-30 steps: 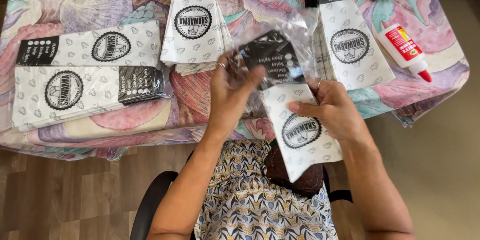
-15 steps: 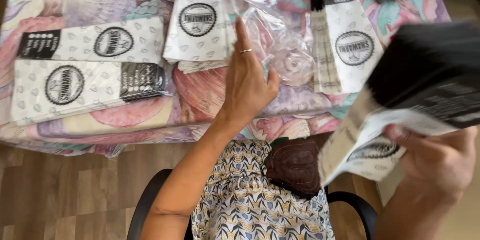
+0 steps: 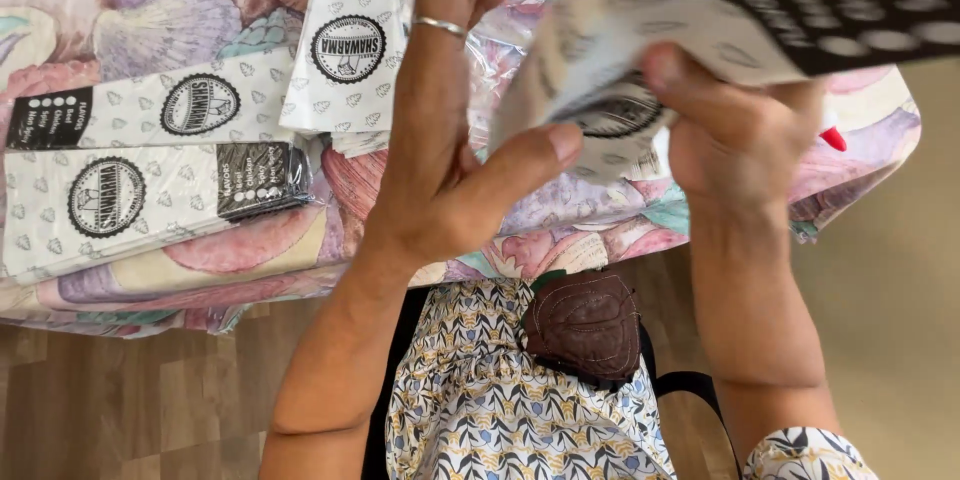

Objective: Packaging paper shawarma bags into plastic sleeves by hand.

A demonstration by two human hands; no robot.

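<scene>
Leftmost, two white paper sleeves (image 3: 150, 185) with round black emblems and black end bands lie flat, side by side, on the flowered tablecloth (image 3: 180, 270); they have not shifted over the last second. Next to them a small stack of the same sleeves (image 3: 345, 50) rests near the table's far edge, unmoved as well. The left hand (image 3: 440, 140), a ring on one finger, has come off the clear plastic wrap (image 3: 500, 70) and now rises open, fingers spread, thumb reaching toward the lifted sleeve (image 3: 620, 90). That sleeve, down over the lap a second ago, is now raised close to the camera, above the table edge. The right hand (image 3: 740, 140) pinches it, thumb on top. So the sleeve looks ready to be handled with both hands.
</scene>
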